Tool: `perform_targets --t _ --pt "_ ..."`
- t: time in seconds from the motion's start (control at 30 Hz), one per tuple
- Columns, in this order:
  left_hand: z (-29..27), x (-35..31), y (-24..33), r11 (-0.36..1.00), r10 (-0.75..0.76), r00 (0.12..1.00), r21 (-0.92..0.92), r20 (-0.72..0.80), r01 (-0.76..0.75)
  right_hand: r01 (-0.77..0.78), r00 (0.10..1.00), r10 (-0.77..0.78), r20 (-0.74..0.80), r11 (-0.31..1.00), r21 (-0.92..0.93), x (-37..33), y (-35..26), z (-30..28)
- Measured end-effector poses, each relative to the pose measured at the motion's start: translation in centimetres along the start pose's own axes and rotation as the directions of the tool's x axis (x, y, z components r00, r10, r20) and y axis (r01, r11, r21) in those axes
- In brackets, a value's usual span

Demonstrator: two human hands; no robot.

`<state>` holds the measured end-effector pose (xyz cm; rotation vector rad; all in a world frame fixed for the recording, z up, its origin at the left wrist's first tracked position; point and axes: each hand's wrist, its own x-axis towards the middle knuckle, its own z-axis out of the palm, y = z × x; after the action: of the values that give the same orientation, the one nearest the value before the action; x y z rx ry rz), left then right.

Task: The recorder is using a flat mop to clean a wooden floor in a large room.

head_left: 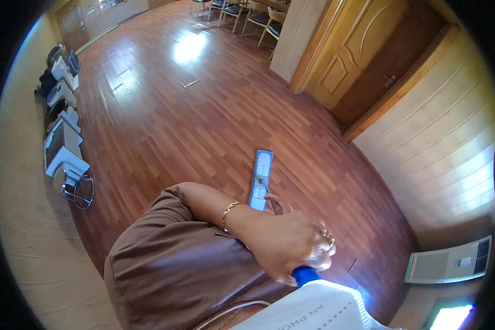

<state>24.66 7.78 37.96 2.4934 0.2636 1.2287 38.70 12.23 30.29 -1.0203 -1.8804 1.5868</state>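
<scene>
A flat mop head (261, 177), pale blue and white, lies on the reddish wooden floor (203, 121) just ahead of me. My left hand (291, 242), with rings and a gold bracelet, reaches across from a brown sleeve (170, 264) and is closed around the blue top end of the mop handle (305, 275). The pole between hand and mop head is mostly hidden behind that hand. Beyond it, a few fingers of my right hand (276, 204) show against the pole lower down; the rest of that hand is hidden.
A row of white and grey machines (63, 148) lines the left wall, with a wire stool (80, 190) at its near end. Wooden doors (363, 49) stand at the right, chairs (253, 16) at the far end, a white vent unit (448, 264) low on the right wall.
</scene>
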Motion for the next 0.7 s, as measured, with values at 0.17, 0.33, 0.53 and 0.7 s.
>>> perform_targets --t 0.17,0.33,0.53,0.7 --pt "0.9 0.0 -4.1 0.984 -0.162 0.987 -0.077 -0.020 0.160 0.391 0.849 -0.395 -0.350 0.916 -0.088 -1.3 -3.5 -4.8" --pt "6.3 -4.8 -12.8 0.950 -0.233 0.969 0.192 -0.083 0.245 0.701 0.424 -0.850 -0.312 0.527 -0.481 -5.5 -3.4 -8.3" --pt "10.6 -9.1 -17.5 0.839 -0.542 0.839 -0.090 -0.044 0.537 0.681 0.416 -0.909 -0.004 0.315 -0.661 -6.4 -7.8 -5.9" --pt "11.7 -12.5 -19.7 0.794 -0.569 0.791 -0.101 0.224 0.600 0.647 0.465 -0.850 0.247 0.136 -0.750 -6.9 -10.7 -4.9"
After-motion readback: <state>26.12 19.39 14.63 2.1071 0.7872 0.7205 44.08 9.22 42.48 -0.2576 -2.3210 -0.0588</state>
